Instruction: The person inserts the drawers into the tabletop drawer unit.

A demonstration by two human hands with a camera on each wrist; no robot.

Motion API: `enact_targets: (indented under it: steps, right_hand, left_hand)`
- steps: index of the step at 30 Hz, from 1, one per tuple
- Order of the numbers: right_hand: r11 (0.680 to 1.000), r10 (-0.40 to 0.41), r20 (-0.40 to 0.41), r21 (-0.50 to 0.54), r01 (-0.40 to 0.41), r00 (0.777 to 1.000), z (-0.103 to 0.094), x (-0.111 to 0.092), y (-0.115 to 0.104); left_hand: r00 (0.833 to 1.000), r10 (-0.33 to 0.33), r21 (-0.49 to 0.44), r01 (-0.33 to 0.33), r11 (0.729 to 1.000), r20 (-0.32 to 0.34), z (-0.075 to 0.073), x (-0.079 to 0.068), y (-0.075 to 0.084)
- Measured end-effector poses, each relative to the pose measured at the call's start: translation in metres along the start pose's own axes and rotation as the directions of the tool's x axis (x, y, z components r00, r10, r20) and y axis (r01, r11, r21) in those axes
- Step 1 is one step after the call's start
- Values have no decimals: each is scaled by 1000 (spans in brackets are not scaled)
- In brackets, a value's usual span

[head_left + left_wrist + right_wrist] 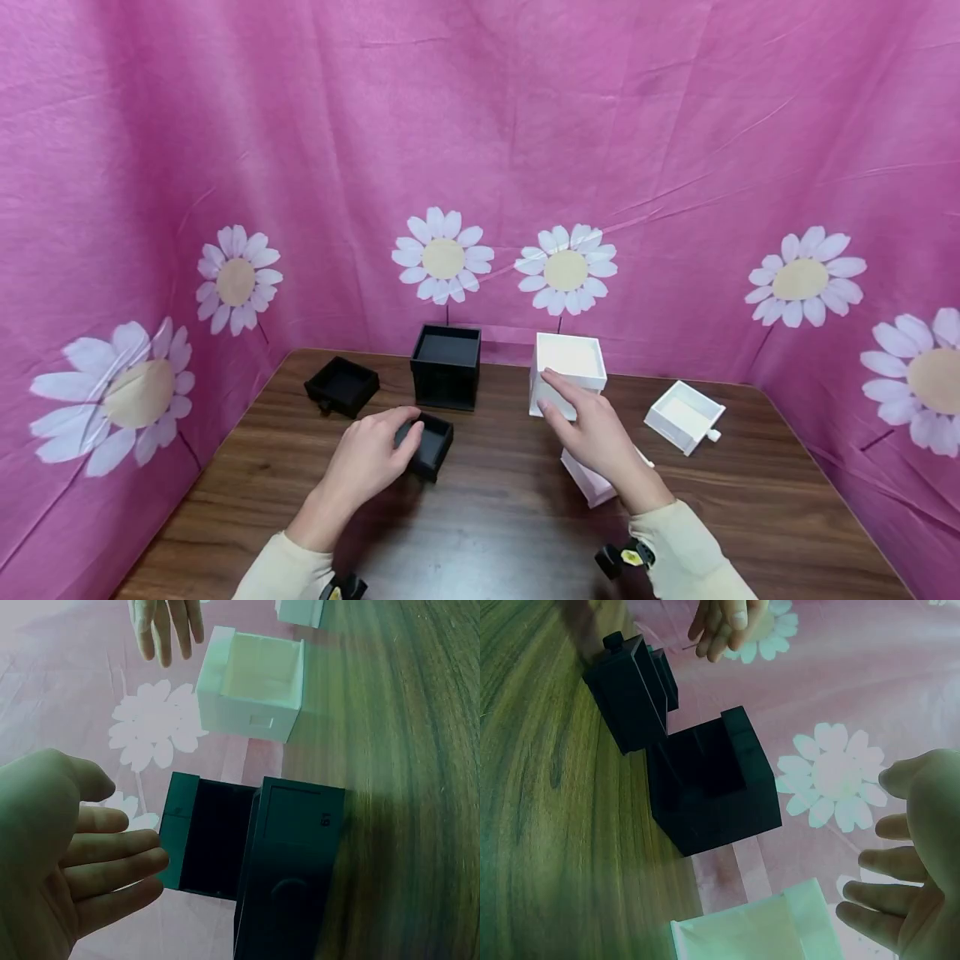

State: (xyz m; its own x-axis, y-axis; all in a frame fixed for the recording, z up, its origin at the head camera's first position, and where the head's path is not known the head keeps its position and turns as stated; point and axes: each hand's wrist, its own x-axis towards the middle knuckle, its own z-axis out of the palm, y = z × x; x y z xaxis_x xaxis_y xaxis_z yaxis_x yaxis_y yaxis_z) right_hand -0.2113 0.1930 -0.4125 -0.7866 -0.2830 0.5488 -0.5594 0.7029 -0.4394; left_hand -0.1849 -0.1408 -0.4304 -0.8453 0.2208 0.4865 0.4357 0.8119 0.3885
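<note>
My left hand [366, 450] hovers over a small black drawer [437, 446], fingers relaxed with nothing gripped. Behind that drawer stands a black box [446, 367] with an open front, seen also in the right wrist view as a hollow black box [727, 810]. My right hand [596, 429] hangs over a white drawer [585, 482], its fingers loosely extended and holding nothing. Just beyond them is a white box [568, 357], partly hidden by that hand; its hollow front shows in the left wrist view.
A second black drawer [341, 388] lies at the table's back left. Toward the right sits another white drawer [681, 421] with a small round knob. All rest on a dark wooden table [495, 517], backed by a pink curtain [510, 125] with printed daisies.
</note>
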Motion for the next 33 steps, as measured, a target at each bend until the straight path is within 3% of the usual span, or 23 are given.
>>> enact_targets:
  steps: [6, 16, 23, 33]
  right_hand:
    - [999, 44, -4, 18, -44, 999, 5, 7, 0]
    - [992, 106, 52, 67, -109, 993, 19, 22, 4]
    - [983, 111, 96, 137, -123, 989, 30, 32, 4]
    - [973, 148, 124, 157, -167, 981, 46, 50, -1]
  left_hand:
    - [999, -23, -21, 24, 999, 33, -4, -3, -2]
    - [985, -117, -73, 127, 989, 129, -4, -16, -11]
    - [959, -205, -70, 222, 972, 196, -6, -22, -15]
    - [936, -257, -66, 280, 958, 241, -6, -31, -23]
